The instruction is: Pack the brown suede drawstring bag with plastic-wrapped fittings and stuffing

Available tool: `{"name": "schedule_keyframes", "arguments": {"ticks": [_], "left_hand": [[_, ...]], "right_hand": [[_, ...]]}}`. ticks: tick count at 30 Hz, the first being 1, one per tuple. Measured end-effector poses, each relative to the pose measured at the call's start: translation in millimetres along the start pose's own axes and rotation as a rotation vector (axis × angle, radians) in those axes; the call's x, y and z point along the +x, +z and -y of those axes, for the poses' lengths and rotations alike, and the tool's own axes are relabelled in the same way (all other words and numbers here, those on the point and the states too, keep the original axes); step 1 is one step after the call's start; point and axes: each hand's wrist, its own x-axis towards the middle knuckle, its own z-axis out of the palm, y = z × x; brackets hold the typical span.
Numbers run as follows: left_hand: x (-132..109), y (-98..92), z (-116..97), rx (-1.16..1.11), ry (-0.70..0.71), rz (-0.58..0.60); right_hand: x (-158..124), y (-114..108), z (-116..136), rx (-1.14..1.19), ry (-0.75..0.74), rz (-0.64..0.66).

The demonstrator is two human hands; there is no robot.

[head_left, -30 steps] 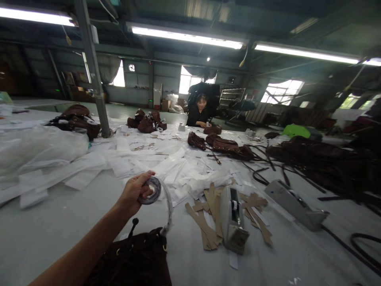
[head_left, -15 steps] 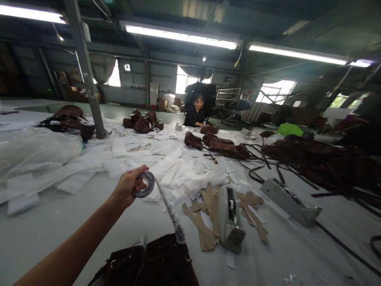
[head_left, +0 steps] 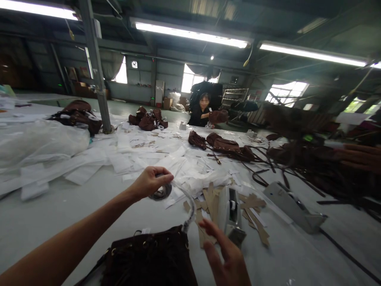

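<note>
My left hand (head_left: 149,182) is closed on a coiled strip (head_left: 162,194), a grey ring with a shiny surface. From the coil a tail (head_left: 193,206), wrapped in clear film, curves down to the top right corner of a dark brown bag (head_left: 149,258). The bag stands in front of me, with metal eyelets along its upper edge and its lower part cut off by the frame. To the right of the bag, my right hand (head_left: 224,258) is raised with fingers apart, holding nothing, close to a grey tape dispenser (head_left: 223,206).
Tan card strips (head_left: 210,200) lie around the dispenser; a second dispenser (head_left: 293,208) is farther right. White sheets (head_left: 119,159) and brown bags (head_left: 223,143) cover the table beyond. A co-worker (head_left: 198,115) holds a bag across the table. Another person's blurred hand (head_left: 360,157) shows at right.
My right hand has entered from below, beside the bag. My left hand has moved right with the coil, and the tail now bends in a curve. The co-worker's bag is lifted.
</note>
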Motion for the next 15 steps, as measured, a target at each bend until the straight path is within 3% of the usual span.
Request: {"name": "schedule_keyframes", "arguments": {"ticks": [1, 3, 5, 7, 9, 12, 15], "left_hand": [[-1.4, 3.6, -5.0, 0.062, 0.022, 0.053], [-3.3, 10.0, -14.8, 0.18, 0.084, 0.163], [-4.0, 15.2, -22.1, 0.223, 0.143, 0.234], [-3.8, 19.2, -24.1, 0.184, 0.172, 0.226], [-3.5, 22.5, -19.1, 0.079, 0.163, 0.117], [-4.3, 28.5, -0.9, -0.147, 0.096, -0.054], [-6.4, 34.3, 19.1, -0.304, 0.042, -0.097]], "right_hand": [[23.4, -2.7, 2.6, 0.026, -0.017, -0.099], [69.6, -4.4, 12.1, 0.043, -0.109, -0.093], [106.3, 0.9, 21.6, 0.052, -0.24, -0.003], [127.5, 14.2, 25.5, 0.077, -0.275, 0.143], [132.7, 33.6, 22.5, 0.089, -0.222, 0.198], [121.3, 63.2, 12.1, 0.07, -0.095, 0.087], [106.3, 78.6, 3.3, 0.037, -0.043, 0.043]]}}
